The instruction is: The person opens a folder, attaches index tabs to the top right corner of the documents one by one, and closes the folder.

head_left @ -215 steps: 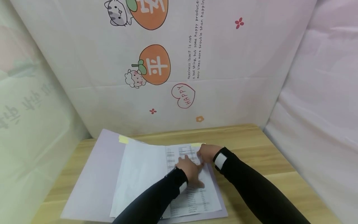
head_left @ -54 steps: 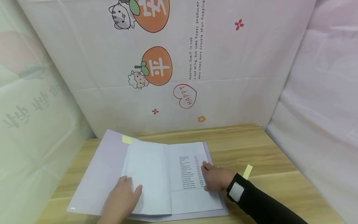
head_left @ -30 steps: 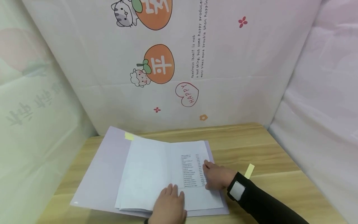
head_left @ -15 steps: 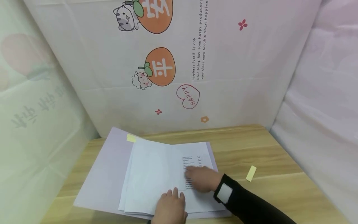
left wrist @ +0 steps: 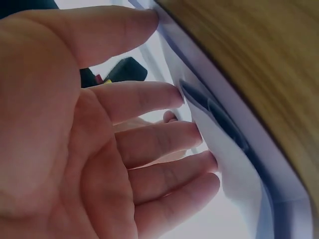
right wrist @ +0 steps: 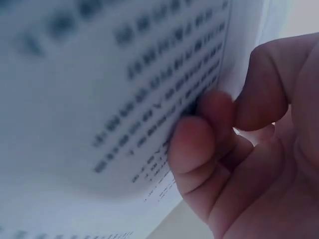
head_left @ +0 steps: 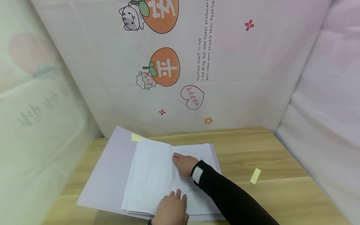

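Note:
A booklet of white pages [head_left: 149,178] lies spread inside a lilac folder [head_left: 105,175]. The right page [head_left: 201,201] bears printed lines, partly covered by my right arm. My left hand [head_left: 170,208] rests at the bottom of the fold, fingers fairly straight; in the left wrist view their fingertips [left wrist: 209,162] meet the paper's lower edge. Near the top of the fold, my right hand [head_left: 185,165] touches the page. The right wrist view shows its fingers [right wrist: 192,144] curled, the tips against the printed sheet [right wrist: 99,89] and the thumb beside them, with no object between.
A yellow sticky tab [head_left: 135,137] stands at the top of the left-hand pages. Another yellow strip [head_left: 255,176] lies on the wooden table [head_left: 281,193], right of the folder. Printed white cloth [head_left: 225,93] hangs behind the table and along both sides.
Pages have turned from the densely printed one. My left hand moved from the left page to the lower fold. My right hand slid left from the page's outer edge to the fold.

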Demonstrator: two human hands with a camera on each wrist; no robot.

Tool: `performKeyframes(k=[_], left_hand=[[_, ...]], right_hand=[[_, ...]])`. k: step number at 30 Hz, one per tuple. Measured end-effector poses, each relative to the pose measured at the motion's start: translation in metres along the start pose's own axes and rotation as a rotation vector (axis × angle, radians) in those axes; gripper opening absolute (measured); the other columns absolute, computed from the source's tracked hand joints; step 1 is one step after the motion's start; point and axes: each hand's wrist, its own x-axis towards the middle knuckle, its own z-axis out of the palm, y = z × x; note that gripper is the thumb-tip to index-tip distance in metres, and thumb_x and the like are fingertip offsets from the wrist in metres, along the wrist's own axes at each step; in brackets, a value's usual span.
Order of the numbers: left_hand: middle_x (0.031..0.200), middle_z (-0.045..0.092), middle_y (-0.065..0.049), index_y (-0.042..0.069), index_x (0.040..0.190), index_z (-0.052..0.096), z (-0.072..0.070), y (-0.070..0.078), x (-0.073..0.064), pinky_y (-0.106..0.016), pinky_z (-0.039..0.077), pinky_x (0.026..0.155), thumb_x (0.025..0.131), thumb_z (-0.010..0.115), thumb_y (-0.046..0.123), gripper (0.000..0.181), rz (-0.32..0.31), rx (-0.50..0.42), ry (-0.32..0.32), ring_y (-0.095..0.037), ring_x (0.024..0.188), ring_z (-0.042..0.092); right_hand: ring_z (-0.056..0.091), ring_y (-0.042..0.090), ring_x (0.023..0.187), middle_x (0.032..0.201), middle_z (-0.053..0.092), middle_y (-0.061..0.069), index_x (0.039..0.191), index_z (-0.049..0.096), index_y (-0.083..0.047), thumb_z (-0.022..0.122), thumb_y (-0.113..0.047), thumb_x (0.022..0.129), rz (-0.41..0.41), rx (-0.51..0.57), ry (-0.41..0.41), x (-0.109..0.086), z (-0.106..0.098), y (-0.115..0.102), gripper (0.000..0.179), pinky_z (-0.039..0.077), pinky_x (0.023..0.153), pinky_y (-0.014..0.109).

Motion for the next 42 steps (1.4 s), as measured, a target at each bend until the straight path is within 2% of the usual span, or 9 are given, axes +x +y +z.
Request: performKeyframes(k=[2,5,7,13,16,25,35,39,42], left_hand=[[0.129,0.064,-0.007,0.016,0.126,0.07,-0.002,0.001,0.001,-0.041,0.053,0.089,0.082,0.076,0.049,0.056,-0.004,0.003,0.006,-0.024,0.117,0.06],[0.13,0.063,-0.006,0.017,0.127,0.07,-0.003,0.002,0.002,-0.042,0.053,0.089,0.082,0.076,0.049,0.056,-0.018,0.003,0.006,-0.025,0.119,0.059],[0.132,0.063,-0.006,0.017,0.128,0.069,-0.005,0.004,0.002,-0.042,0.053,0.089,0.082,0.076,0.049,0.056,-0.031,-0.006,-0.004,-0.025,0.12,0.058],[0.132,0.063,-0.008,0.016,0.129,0.069,-0.005,0.011,0.004,-0.04,0.054,0.086,0.082,0.076,0.047,0.057,-0.038,0.002,0.005,-0.025,0.12,0.059],[0.129,0.064,-0.011,0.014,0.127,0.069,-0.005,0.012,0.006,-0.041,0.053,0.086,0.081,0.077,0.047,0.057,-0.018,0.014,0.039,-0.026,0.116,0.061],[0.127,0.065,-0.013,0.012,0.125,0.07,-0.006,0.01,0.005,-0.048,0.05,0.093,0.079,0.077,0.047,0.058,-0.033,-0.045,0.009,-0.029,0.118,0.061],[0.127,0.065,-0.014,0.011,0.126,0.07,-0.002,0.008,0.002,-0.049,0.049,0.093,0.079,0.077,0.046,0.059,-0.051,-0.064,0.013,-0.031,0.118,0.06],[0.128,0.064,-0.015,0.011,0.126,0.069,-0.002,0.008,0.0,-0.05,0.046,0.097,0.08,0.077,0.047,0.059,-0.049,-0.043,0.022,-0.031,0.119,0.059],[0.129,0.064,-0.014,0.011,0.127,0.069,-0.001,0.007,0.0,-0.049,0.043,0.101,0.082,0.075,0.049,0.059,-0.034,-0.016,0.025,-0.03,0.122,0.058]], right_hand=[[0.045,0.018,0.134,0.16,0.031,0.003,0.154,0.038,-0.011,0.06,-0.013,0.095,0.018,-0.002,0.009,0.007,-0.004,0.005,0.063,0.042,0.103,0.031],[0.063,0.016,0.107,0.16,0.031,0.001,0.155,0.037,-0.012,0.058,-0.012,0.096,0.054,-0.004,0.022,0.013,-0.009,0.008,0.062,0.049,0.091,0.029],[0.065,0.016,0.095,0.159,0.033,0.002,0.154,0.039,-0.011,0.057,-0.013,0.097,0.073,-0.011,0.033,0.014,-0.011,0.009,0.059,0.05,0.086,0.028],[0.054,0.021,0.125,0.154,0.04,0.007,0.15,0.044,-0.007,0.057,-0.014,0.097,0.076,-0.041,0.059,0.002,-0.008,0.026,0.054,0.047,0.097,0.032],[0.057,0.022,0.121,0.151,0.044,0.009,0.148,0.047,-0.007,0.059,-0.015,0.096,0.108,-0.047,0.095,-0.007,-0.005,0.053,0.054,0.048,0.096,0.034],[0.051,0.031,0.128,0.141,0.051,0.019,0.14,0.053,0.002,0.058,-0.016,0.093,0.173,-0.099,0.109,-0.051,0.005,0.139,0.051,0.044,0.102,0.04],[0.052,0.046,0.121,0.13,0.055,0.029,0.13,0.061,0.003,0.055,0.003,0.085,0.264,0.116,0.004,-0.12,-0.014,0.195,0.045,0.041,0.101,0.054],[0.06,0.043,0.108,0.115,0.064,0.024,0.119,0.067,0.003,0.056,0.002,0.089,0.196,0.116,0.038,-0.143,-0.013,0.208,0.032,0.046,0.094,0.054],[0.065,0.036,0.09,0.095,0.067,0.014,0.098,0.068,-0.002,0.057,-0.001,0.092,0.097,0.103,0.081,-0.161,-0.013,0.213,0.013,0.052,0.083,0.051]])
